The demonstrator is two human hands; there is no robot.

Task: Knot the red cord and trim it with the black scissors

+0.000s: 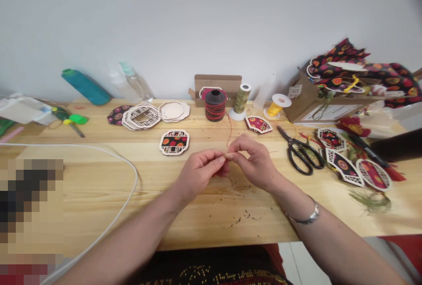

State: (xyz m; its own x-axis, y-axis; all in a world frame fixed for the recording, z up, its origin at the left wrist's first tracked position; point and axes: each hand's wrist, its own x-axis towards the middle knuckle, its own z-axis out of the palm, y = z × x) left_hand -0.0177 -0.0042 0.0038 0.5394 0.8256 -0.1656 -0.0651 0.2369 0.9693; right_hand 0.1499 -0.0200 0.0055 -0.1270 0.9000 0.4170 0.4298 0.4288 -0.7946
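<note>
My left hand (203, 168) and my right hand (254, 162) meet above the middle of the table, fingertips pinched together on a thin red cord (228, 132). The cord runs up from my fingers toward a dark spool (215, 111) wound with the same red cord. Something red (224, 171) shows beneath my fingers, mostly hidden, so its kind cannot be made out. A loose red end sticks out to the right of my right hand. Left of my hands lies a pale fretwork-framed ornament (174, 142) with dark flowered fabric.
Black-handled scissors (301, 153) lie right of my hands, beside several finished ornaments (372, 174). Behind stand a green thread cone (242, 102), a yellow spool (276, 107) and a cardboard box (316, 107) of fabric. Stacked wooden frames (141, 117) and a white cable (132, 162) are at left.
</note>
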